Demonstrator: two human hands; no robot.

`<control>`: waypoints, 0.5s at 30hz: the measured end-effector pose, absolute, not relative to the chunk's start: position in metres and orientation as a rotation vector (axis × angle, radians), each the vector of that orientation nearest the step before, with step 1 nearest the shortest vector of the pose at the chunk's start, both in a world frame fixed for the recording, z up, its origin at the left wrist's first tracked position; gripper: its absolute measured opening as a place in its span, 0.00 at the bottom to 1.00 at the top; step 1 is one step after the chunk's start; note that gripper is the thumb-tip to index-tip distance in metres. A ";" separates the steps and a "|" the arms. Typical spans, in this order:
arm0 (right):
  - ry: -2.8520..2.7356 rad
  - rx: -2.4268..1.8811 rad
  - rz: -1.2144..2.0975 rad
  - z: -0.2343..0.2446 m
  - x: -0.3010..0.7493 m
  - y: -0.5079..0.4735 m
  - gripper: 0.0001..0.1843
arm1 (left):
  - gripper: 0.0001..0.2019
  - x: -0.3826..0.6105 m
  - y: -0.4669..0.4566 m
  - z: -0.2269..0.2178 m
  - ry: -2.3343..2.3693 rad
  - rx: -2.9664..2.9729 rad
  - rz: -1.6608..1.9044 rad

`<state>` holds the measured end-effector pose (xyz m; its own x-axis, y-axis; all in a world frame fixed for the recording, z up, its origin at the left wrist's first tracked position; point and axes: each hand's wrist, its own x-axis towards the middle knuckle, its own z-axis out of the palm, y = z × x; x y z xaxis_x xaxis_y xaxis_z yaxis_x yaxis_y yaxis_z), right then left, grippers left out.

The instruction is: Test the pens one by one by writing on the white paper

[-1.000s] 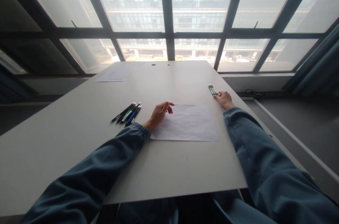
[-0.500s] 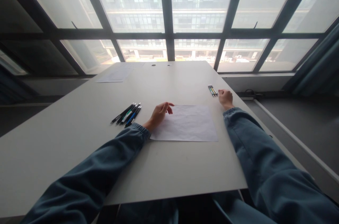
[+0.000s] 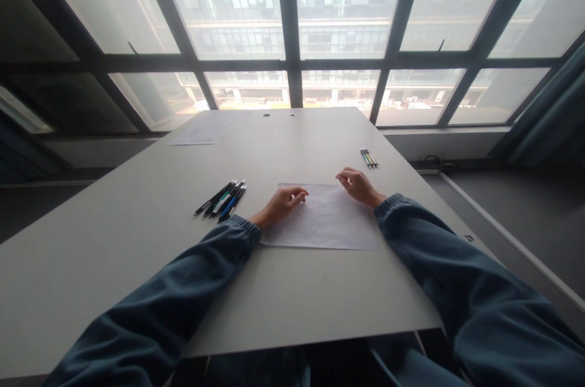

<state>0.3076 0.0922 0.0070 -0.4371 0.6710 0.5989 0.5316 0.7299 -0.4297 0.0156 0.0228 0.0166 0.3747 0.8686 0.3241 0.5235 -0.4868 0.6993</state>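
A sheet of white paper point(image 3: 326, 225) lies on the table in front of me. My left hand point(image 3: 287, 201) rests over its left side, fingers loosely bent and apart from the thumb, with nothing held. Above the upper right part of the sheet is my right hand point(image 3: 359, 184), its fingers lightly curled and no object visible in them. A loose bunch of several pens point(image 3: 220, 199), mostly black with some green and blue, lies left of my left hand. Beyond my right hand, several slim pens point(image 3: 369, 158) sit side by side in a neat row.
The white table point(image 3: 292, 295) stretches away toward large windows with dark frames point(image 3: 292, 64). More paper sheets point(image 3: 201, 130) lie at its far left. Two small dark spots show near the far edge. A curtain point(image 3: 543, 119) hangs at the right.
My right hand has moved left, away from the row of pens, to over the paper, and its fist has loosened. My left hand has shifted slightly right.
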 end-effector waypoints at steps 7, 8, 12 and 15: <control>-2.332 -0.715 0.302 0.011 0.285 0.061 0.12 | 0.10 0.017 0.019 0.019 1.165 2.517 0.791; -2.350 -0.701 0.311 0.011 0.284 0.060 0.11 | 0.10 0.017 0.019 0.019 1.193 2.521 0.784; -2.410 -0.653 0.310 0.007 0.284 0.061 0.10 | 0.10 0.017 0.020 0.016 1.228 2.526 0.790; -2.415 -0.656 0.307 0.005 0.285 0.062 0.09 | 0.10 0.017 0.020 0.015 1.220 2.543 0.800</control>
